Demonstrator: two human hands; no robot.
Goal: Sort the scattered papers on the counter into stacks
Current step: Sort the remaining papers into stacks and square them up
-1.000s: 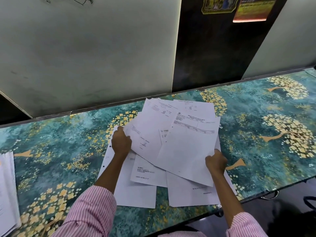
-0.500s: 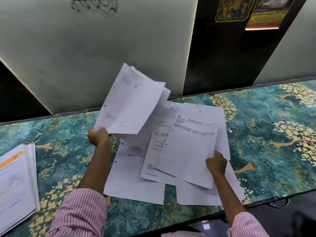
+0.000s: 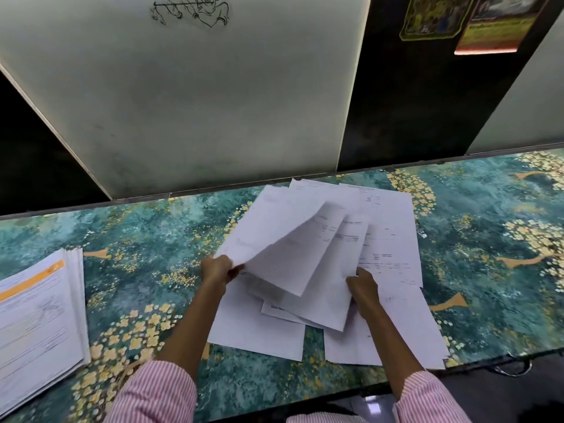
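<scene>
The left hand (image 3: pixel 217 270) has its fingers and thumb curled around the corner of a few white sheets (image 3: pixel 274 236). It holds them up so they bend and lift off the heap of loose papers (image 3: pixel 393 239). The right hand (image 3: pixel 363 285) is curled too, and it grips the edge of another sheet (image 3: pixel 332 288) on top of that heap. Both arms wear pink striped sleeves (image 3: pixel 155 392).

The heap of loose papers lies spread out on the counter (image 3: pixel 158 227), with sheets crossing over each other at different slants. Some have small print on them, too blurry to read. The near sheets of the heap reach close to the front edge of the counter, and the far ones touch its back edge.

Well to the left of the heap sits a neat stack (image 3: pixel 39 325) of papers. Its top page has an orange band. The counter is blue-green with yellow flowers.

Behind the heap stands a pale wall panel (image 3: pixel 198 102) with a black line drawing (image 3: pixel 190 12) near its top. Behind the heap and to the right, two colourful posters (image 3: pixel 433 16) hang on a dark strip of wall.
</scene>
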